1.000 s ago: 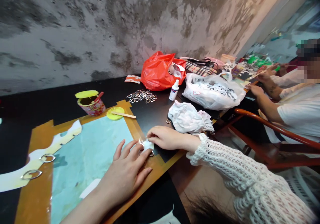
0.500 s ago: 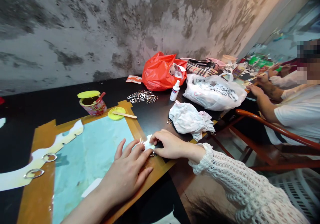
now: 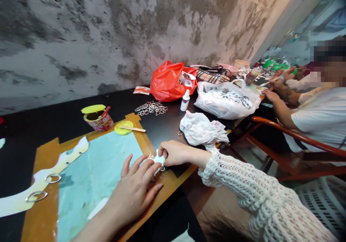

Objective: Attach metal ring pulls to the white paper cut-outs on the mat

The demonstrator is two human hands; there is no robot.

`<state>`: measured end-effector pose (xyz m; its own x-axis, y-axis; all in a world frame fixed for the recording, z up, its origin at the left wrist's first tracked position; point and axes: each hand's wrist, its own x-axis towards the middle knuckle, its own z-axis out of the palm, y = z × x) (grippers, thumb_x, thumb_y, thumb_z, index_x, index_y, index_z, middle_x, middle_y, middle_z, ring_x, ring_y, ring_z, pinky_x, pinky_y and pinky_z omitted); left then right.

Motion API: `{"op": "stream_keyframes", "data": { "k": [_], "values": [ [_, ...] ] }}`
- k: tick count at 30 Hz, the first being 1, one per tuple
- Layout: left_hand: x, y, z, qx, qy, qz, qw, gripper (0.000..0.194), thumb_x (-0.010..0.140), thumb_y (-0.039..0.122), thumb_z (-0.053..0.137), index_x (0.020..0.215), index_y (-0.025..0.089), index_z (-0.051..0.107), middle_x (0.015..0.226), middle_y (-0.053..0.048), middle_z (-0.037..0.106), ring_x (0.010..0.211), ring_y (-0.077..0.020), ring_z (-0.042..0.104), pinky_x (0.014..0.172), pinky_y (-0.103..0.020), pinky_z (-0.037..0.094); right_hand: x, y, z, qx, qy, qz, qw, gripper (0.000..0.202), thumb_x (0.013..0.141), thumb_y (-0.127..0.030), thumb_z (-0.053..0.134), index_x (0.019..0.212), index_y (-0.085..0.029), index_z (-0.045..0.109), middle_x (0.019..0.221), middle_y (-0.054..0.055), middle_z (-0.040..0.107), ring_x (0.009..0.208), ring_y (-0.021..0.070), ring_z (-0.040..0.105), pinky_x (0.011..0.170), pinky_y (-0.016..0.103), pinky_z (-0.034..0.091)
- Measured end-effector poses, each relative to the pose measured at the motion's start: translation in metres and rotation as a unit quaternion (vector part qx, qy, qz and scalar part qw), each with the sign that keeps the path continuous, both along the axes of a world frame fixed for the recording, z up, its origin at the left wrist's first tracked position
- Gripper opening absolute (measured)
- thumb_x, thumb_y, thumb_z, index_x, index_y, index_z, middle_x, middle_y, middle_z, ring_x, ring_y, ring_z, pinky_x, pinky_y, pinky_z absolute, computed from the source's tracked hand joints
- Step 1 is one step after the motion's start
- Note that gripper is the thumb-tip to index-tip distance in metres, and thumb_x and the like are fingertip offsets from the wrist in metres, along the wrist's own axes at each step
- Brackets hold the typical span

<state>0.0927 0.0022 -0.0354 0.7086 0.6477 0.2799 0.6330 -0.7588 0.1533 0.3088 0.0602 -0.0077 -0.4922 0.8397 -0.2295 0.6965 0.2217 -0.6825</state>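
My left hand (image 3: pixel 137 180) lies with spread fingers over the right edge of the pale blue sheet (image 3: pixel 100 166), its fingertips on a small white piece (image 3: pixel 159 157). From the right, my right hand (image 3: pixel 174 152) pinches that white piece between thumb and fingers. A small metal ring (image 3: pixel 162 169) shows at the piece's lower edge; more shiny metal is partly hidden by my left fingers. Left on the sheet and its brown tape border (image 3: pixel 45 155) lies a curved white strip (image 3: pixel 16 198) with two pointed metal rings (image 3: pixel 36 196) on it.
Behind the sheet stand a patterned tub (image 3: pixel 98 121) and a yellow lid (image 3: pixel 124 127) with a wooden stick. Farther back are metal rings (image 3: pixel 151 108), a white bottle (image 3: pixel 185 101), a red bag (image 3: pixel 170 81), a white bag (image 3: pixel 227 99) and a cloth (image 3: pixel 201 128). Another person sits at right.
The view has shifted slightly. My right hand's fingers have closed in nearer together on the white piece. My left hand stays spread in nearly the same place.
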Motion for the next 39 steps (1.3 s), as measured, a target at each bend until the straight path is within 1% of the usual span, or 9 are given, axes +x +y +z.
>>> {"op": "stream_keyframes", "data": {
  "k": [3,6,12,18,23,25,32,35,39],
  "values": [
    [-0.004,0.0,-0.002,0.0,-0.025,-0.005,1.0,0.047,0.089,0.042,0.058,0.131,0.022,0.047,0.124,-0.009,0.065,0.129,-0.0325,0.046,0.115,-0.059,0.012,0.008,0.002,-0.007,-0.048,0.068,0.002,0.997,0.027,0.068,-0.011,0.068,0.094,-0.018,0.064,0.079,-0.002,0.066,0.069,0.0124,0.061,0.062,0.021,0.043],
    [-0.008,0.002,-0.003,-0.024,-0.036,0.0,0.999,0.043,0.091,0.038,0.056,0.13,0.023,0.045,0.122,-0.008,0.066,0.131,-0.0312,0.045,0.116,-0.059,0.014,0.015,0.002,-0.013,-0.089,0.116,-0.004,0.989,0.027,0.075,-0.013,0.065,0.102,-0.018,0.063,0.086,-0.001,0.069,0.075,0.0127,0.064,0.066,0.021,0.046],
    [-0.014,0.007,0.01,-0.044,-0.044,0.034,0.997,0.028,0.095,0.03,0.047,0.122,0.026,0.052,0.121,-0.004,0.066,0.133,-0.029,0.044,0.115,-0.058,0.019,0.01,-0.008,-0.014,0.047,0.056,0.018,0.997,0.026,0.071,-0.019,0.072,0.096,-0.017,0.065,0.088,0.001,0.068,0.078,0.0146,0.061,0.071,0.023,0.045],
    [-0.03,0.007,0.023,-0.034,-0.025,0.072,0.997,0.024,0.093,0.033,0.05,0.115,0.029,0.059,0.117,-0.003,0.068,0.131,-0.0307,0.045,0.113,-0.06,0.02,0.005,-0.013,-0.015,0.09,0.033,-0.011,0.995,0.025,0.067,-0.012,0.068,0.091,-0.018,0.066,0.081,-0.001,0.066,0.076,0.0144,0.058,0.071,0.024,0.043],
    [-0.041,0.009,0.018,-0.033,-0.024,0.093,0.995,0.026,0.092,0.036,0.051,0.115,0.028,0.062,0.115,-0.004,0.07,0.131,-0.0323,0.047,0.112,-0.061,0.021,0.006,-0.003,-0.017,-0.04,0.078,-0.027,0.996,0.027,0.069,-0.01,0.067,0.095,-0.017,0.065,0.079,-0.002,0.065,0.069,0.0114,0.06,0.062,0.02,0.044],
    [-0.043,0.009,0.015,-0.034,-0.025,0.097,0.994,0.028,0.092,0.036,0.051,0.117,0.028,0.061,0.116,-0.004,0.07,0.131,-0.0321,0.046,0.112,-0.061,0.022,0.005,-0.002,-0.015,-0.069,0.084,-0.034,0.994,0.027,0.07,-0.013,0.069,0.097,-0.016,0.065,0.079,-0.002,0.066,0.067,0.0111,0.06,0.059,0.02,0.044],
    [-0.043,0.006,0.008,-0.045,-0.026,0.093,0.994,0.027,0.093,0.035,0.05,0.117,0.03,0.061,0.117,-0.003,0.069,0.131,-0.0311,0.046,0.112,-0.06,0.021,-0.005,-0.013,-0.006,0.041,0.024,-0.054,0.997,0.02,0.068,-0.007,0.07,0.084,-0.017,0.066,0.071,-0.003,0.061,0.067,0.0116,0.055,0.063,0.022,0.039],
    [-0.041,0.003,0.008,-0.049,-0.03,0.085,0.995,0.025,0.093,0.034,0.051,0.115,0.03,0.062,0.115,-0.002,0.069,0.129,-0.0304,0.048,0.113,-0.06,0.02,-0.004,-0.014,-0.006,0.039,0.03,-0.046,0.998,0.019,0.07,-0.007,0.068,0.085,-0.017,0.066,0.073,-0.003,0.063,0.067,0.0113,0.057,0.064,0.022,0.04],
    [-0.035,0.0,0.01,-0.057,-0.032,0.073,0.995,0.02,0.093,0.033,0.052,0.107,0.03,0.065,0.107,-0.003,0.07,0.121,-0.0287,0.052,0.112,-0.059,0.02,0.003,-0.012,-0.009,0.01,0.054,-0.039,0.998,0.013,0.081,-0.017,0.064,0.094,-0.017,0.066,0.083,0.0,0.069,0.071,0.0112,0.062,0.064,0.02,0.044]
  ]
}}
